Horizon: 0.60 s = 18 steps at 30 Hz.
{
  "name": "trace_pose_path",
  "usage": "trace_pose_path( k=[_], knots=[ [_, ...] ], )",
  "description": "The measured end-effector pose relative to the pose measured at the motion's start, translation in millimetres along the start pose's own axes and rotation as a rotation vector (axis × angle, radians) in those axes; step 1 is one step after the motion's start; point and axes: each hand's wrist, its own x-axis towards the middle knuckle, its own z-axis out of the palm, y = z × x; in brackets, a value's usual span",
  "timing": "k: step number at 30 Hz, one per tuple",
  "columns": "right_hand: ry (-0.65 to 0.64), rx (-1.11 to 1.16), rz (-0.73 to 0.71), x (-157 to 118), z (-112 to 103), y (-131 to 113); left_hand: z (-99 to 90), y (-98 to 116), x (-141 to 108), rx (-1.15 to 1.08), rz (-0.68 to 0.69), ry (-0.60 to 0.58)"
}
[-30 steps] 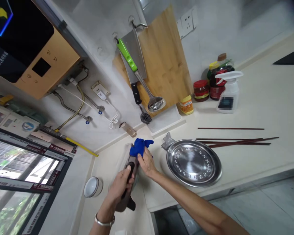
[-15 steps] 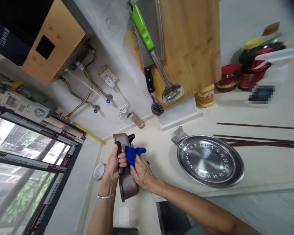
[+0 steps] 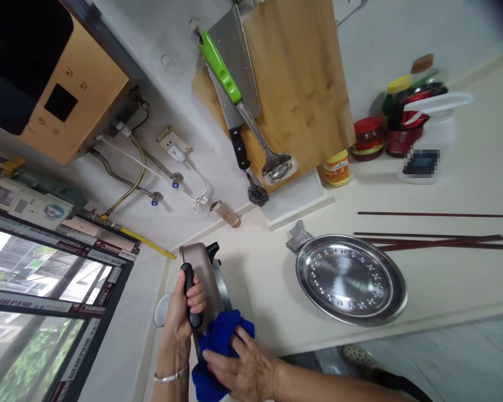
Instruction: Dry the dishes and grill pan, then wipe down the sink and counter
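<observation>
My left hand (image 3: 184, 304) is closed round the black handle of a brownish-pink pot (image 3: 204, 271), which is tipped on its side above the counter. A second black handle (image 3: 212, 250) sticks out at the pot's far end. My right hand (image 3: 247, 365) presses a bunched blue cloth (image 3: 222, 332) against the near part of the pot, fingers bent into the fabric. The cloth hides that end of the pot. Partly hidden behind my left wrist is a small white bowl (image 3: 161, 310).
An oval steel tray (image 3: 352, 279) lies right of the pot, with dark chopsticks (image 3: 431, 241) behind it. A cutting board (image 3: 297, 84), a ladle (image 3: 251, 117) and a knife (image 3: 237, 137) lean or hang at the wall. A spray bottle (image 3: 431, 139) and jars (image 3: 368, 138) stand farther right.
My right hand and the blue cloth have slid from the pot's middle down to its near end. The cloth is spread wider. The view has shifted; my left hand keeps its grip.
</observation>
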Motion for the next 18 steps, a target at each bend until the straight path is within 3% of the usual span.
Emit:
trace_pose_path(
  k=[3, 9, 15, 18],
  knots=[
    [0.042, 0.137, 0.167, 0.0, 10.3, 9.3, -11.8, -5.3, -16.0, -0.018, 0.033, -0.04],
    [0.235, 0.237, 0.693, 8.0, 42.9, 2.8, -45.4, -22.8, -58.0, -0.12, 0.095, -0.037],
    [0.194, 0.408, 0.759, -15.0, 66.4, -23.8, -58.7, -37.3, -83.5, -0.216, 0.1, 0.007],
    [0.244, 0.509, 0.835, -9.7, 66.6, -11.6, -62.5, -39.3, -87.4, -0.232, 0.11, -0.013]
  ],
)
